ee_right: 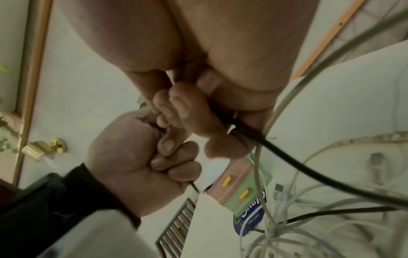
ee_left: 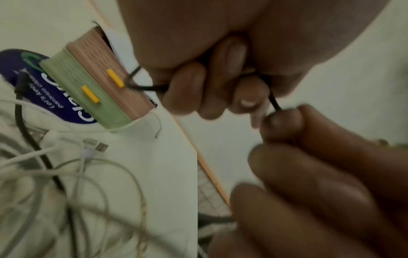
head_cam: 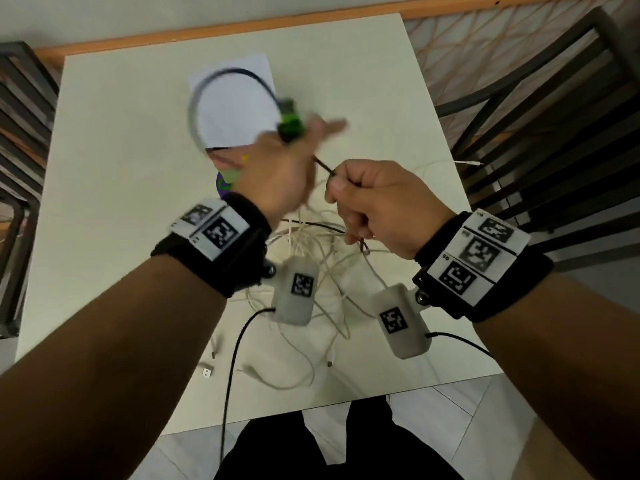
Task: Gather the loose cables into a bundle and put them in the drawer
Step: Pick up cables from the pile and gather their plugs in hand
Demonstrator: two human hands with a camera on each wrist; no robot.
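Note:
Above the white table (head_cam: 114, 202) my left hand (head_cam: 287, 168) and right hand (head_cam: 363, 199) both grip one thin black cable (head_cam: 323, 165), and a short length runs taut between them. Its green-tagged end (head_cam: 290, 123) and a dark loop (head_cam: 221, 77) swing blurred above the left hand. From the left wrist, my fingers (ee_left: 194, 87) curl round the cable (ee_left: 274, 103). From the right wrist, the black cable (ee_right: 287, 157) trails down from my right fist. Under the hands lies a tangle of white cables (head_cam: 311, 271). A small pink-and-green drawer box (ee_left: 99, 83) with yellow handles stands behind it.
A white paper sheet (head_cam: 239, 98) lies at the table's back, and a purple sticker (head_cam: 220, 185) sits beside the drawer box. A small white plug (head_cam: 206, 373) lies near the front edge. Dark slatted chairs stand to the right (head_cam: 536, 116) and left (head_cam: 20, 133).

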